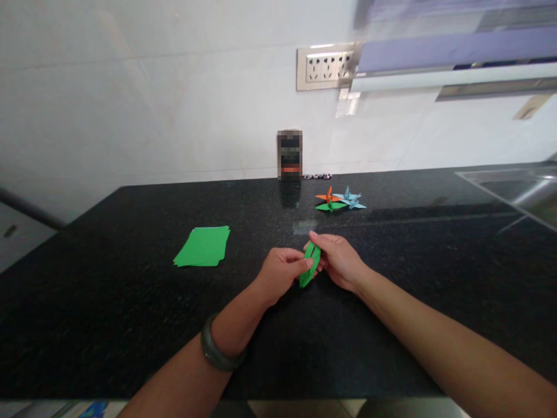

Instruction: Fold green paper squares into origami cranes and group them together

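This is looking like a kitchen. A black speckled stone counter (122, 331) is running along a pale wall (130, 116) of large tiles, and a metal sink (524, 191) is sitting in it toward the right, its basin shining. A row of sockets (328, 68) is lining the wall above. Higher at right, a purple fixture (456, 46) is hanging, its kind staying unclear through blur.

We see green folded paper (314, 254), a green stack (203, 247), orange, green and light-blue paper cranes (348, 198), and a speckled black counter (130, 307)
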{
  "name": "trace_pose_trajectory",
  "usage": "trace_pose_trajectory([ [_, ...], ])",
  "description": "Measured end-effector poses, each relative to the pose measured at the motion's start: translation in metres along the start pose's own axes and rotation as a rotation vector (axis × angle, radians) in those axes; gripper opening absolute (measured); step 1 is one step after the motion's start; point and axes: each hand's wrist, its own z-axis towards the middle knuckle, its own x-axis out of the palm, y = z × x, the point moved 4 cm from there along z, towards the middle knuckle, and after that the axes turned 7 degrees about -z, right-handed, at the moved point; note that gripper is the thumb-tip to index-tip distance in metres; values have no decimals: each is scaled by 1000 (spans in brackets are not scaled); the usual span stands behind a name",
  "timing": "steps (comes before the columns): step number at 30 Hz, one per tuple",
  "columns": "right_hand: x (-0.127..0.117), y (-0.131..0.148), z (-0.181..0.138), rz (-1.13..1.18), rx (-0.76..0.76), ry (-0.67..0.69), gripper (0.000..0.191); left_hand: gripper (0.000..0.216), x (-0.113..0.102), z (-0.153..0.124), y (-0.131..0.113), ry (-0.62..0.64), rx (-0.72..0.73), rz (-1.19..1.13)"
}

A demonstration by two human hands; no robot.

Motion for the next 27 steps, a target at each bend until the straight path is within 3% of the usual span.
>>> trace_pose_trajectory([
  [4, -4, 0, 1, -120, -57, 51, 39, 23, -9, 3, 2, -135, 18, -188],
  [7, -3, -2, -1, -340, -124, 95, 34, 22, -13, 5, 1, -215, 71, -256],
  [15, 5, 0, -6, -719, -299, 122, 24, 20, -12, 6, 1, -281, 146, -153],
  [21, 3, -2, -6, -541, -142, 293, 19, 19, -11, 6, 3, -182, 53, -235],
  [27, 6, -4, -6, -403, -91, 293, 29, 16, -10, 5, 0, -149, 95, -327],
])
